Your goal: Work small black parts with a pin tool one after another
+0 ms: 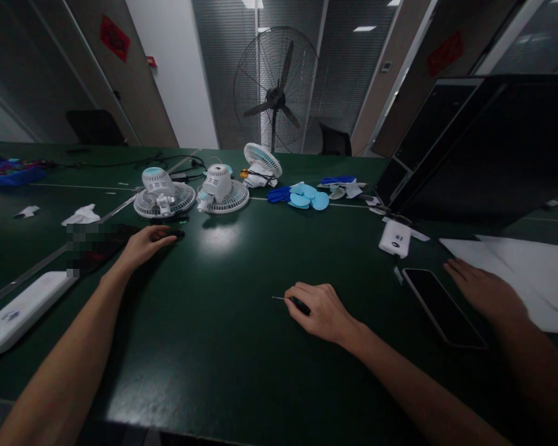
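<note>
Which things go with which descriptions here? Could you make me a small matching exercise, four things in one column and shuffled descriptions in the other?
Things:
1. Screwdriver
2. Phone
3. Loose fan blades
4. Large caged fan

Descriptions:
A. Light blue in colour
B. Standing beyond the table
C. Held in the right hand
D. Lying next to another person's hand

Right pairs: 1-C, 2-D, 3-A, 4-B
</note>
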A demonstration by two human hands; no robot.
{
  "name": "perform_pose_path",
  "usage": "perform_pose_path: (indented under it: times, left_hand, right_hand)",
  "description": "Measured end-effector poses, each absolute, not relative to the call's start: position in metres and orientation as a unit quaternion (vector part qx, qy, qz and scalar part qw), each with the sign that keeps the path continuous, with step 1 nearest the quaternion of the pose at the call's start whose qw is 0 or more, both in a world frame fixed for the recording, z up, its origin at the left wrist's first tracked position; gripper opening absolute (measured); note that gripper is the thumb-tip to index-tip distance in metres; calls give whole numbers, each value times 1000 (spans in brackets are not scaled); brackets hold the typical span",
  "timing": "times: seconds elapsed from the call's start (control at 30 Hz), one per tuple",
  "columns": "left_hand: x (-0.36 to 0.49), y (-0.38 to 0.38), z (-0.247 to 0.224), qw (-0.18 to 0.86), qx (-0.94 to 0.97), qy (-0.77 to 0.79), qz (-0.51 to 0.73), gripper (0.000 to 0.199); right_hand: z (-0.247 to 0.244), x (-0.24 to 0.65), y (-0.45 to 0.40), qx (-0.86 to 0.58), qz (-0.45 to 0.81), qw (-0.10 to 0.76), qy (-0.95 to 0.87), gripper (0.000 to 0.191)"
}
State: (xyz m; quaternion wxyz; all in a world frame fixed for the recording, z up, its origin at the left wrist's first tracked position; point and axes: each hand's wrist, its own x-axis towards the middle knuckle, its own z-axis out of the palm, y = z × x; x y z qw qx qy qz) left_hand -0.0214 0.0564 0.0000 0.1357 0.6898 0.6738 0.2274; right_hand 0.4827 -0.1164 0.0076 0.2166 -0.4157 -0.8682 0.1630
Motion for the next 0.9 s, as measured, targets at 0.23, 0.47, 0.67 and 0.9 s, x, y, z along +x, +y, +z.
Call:
perform_pose_path:
  times: [0.23, 0.47, 0.67, 0.9]
  left_hand:
    - [-42, 64, 5, 166, 646, 726, 167, 44]
    - [-38, 60, 4, 159, 626, 722, 248, 31]
    - [-35, 55, 2, 179, 567, 709, 379, 50]
    - [-24, 52, 2, 230, 540, 659, 470, 53]
  right_hand:
    - [6, 483, -115, -412, 159, 219, -870, 16]
    - [7, 482, -116, -415, 162, 219, -868, 16]
    - [6, 483, -115, -414, 165, 218, -868, 16]
    - [4, 484, -115, -411, 172, 217, -869, 17]
